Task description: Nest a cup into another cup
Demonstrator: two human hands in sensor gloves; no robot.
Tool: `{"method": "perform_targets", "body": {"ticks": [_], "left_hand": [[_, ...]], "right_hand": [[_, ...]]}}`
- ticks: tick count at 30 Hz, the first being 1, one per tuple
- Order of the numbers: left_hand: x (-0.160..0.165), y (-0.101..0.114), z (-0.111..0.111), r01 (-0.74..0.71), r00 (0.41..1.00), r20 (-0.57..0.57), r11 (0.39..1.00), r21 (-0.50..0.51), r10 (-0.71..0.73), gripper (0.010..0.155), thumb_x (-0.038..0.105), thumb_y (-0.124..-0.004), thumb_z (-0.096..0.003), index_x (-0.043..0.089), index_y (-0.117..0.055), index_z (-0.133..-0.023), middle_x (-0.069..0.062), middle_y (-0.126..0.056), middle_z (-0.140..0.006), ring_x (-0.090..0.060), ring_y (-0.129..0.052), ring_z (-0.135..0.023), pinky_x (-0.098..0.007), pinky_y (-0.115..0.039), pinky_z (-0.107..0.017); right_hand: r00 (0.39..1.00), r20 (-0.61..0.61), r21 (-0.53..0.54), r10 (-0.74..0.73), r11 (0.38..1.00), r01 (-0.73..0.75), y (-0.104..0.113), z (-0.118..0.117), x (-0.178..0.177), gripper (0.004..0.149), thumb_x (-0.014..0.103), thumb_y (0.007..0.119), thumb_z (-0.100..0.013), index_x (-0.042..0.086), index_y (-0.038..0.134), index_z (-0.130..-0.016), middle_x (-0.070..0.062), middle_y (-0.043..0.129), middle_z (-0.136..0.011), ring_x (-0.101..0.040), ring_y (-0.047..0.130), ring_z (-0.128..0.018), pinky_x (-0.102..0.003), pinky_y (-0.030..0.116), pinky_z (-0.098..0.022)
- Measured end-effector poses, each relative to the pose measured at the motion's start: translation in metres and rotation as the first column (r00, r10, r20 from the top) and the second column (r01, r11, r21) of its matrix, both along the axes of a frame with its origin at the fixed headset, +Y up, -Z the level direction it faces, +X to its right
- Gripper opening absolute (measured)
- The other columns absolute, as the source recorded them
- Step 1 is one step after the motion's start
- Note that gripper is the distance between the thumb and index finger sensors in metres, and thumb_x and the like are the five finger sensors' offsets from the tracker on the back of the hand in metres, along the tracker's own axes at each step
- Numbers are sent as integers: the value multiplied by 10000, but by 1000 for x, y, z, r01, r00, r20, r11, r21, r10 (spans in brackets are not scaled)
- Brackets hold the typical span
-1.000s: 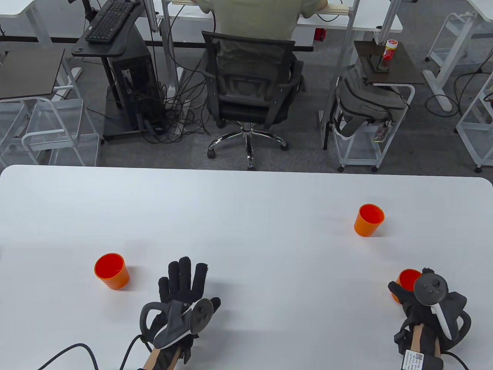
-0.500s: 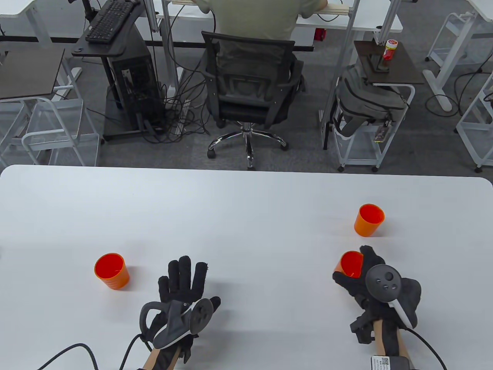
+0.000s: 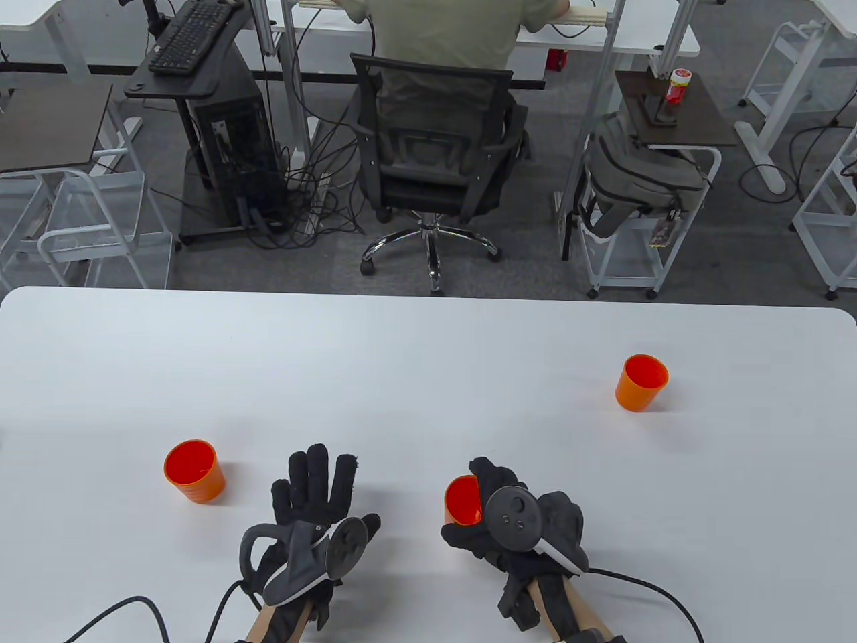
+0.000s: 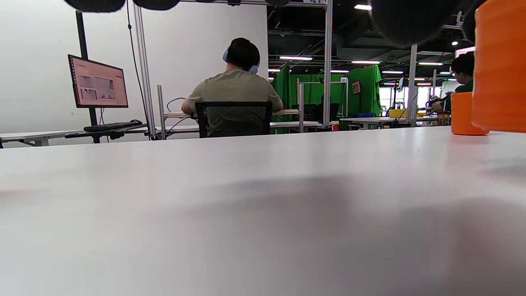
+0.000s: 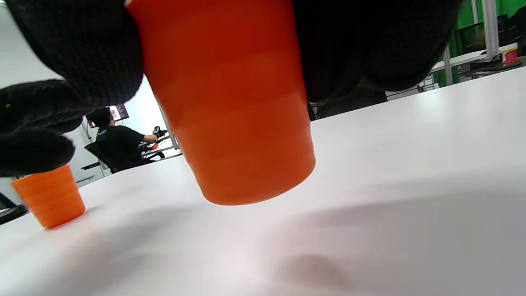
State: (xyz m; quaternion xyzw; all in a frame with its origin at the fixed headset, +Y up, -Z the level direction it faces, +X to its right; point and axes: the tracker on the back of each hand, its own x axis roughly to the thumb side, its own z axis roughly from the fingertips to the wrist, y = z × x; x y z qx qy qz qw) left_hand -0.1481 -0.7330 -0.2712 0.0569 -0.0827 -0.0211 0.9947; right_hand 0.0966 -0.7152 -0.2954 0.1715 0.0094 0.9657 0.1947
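On the white bench, left to right. At about 8 o'clock of the bench an upright ribbed orange plastic cup stands alone, mouth up, nothing in it that we can see. We judge this the likely receiver, but that is a guess; nothing marks it.

Just to its right, our left hand lies flat on the bench, fingers spread and straight, grip open, holding nothing. It is near the left cup but apart from it.

Near 6 o'clock, our right hand grips a second orange plastic cup, fingers wrapped round its wall, mouth tilted a little toward the left. The right wrist view shows this held cup's base off the bench with its shadow beneath, so it is airborne, not resting.

At about 3 o'clock, a third orange plastic cup stands upright, well apart from both hands. It could equally be the target.

Status: pickup done, cup in hand and lifted. Nesting not done; no cup sits inside another. Left to do, as we read it: bring the held cup over a standing cup's mouth, level it, lower it in base first, release. Left hand is free to steady the receiver if it skids.

Risk: light cups, a rim clip could tip the receiver.
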Motion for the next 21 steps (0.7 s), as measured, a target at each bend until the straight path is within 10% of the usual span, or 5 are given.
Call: {"method": "perform_targets", "body": {"ticks": [21], "left_hand": [[-2,0,0,3,1000,-11,1000,-6,-3,941,747,-590,-538,146,-275,-1190,-327,-294,-1227,-590,-413,-1081,-721,-516,-737]], "right_hand": [[991,-76,7,110,994,-109,-23,8,-34,1043,603,885,-419,-55,457,-1105,-292,658,-1016,-406,862,-791,-558,771,-530]]}}
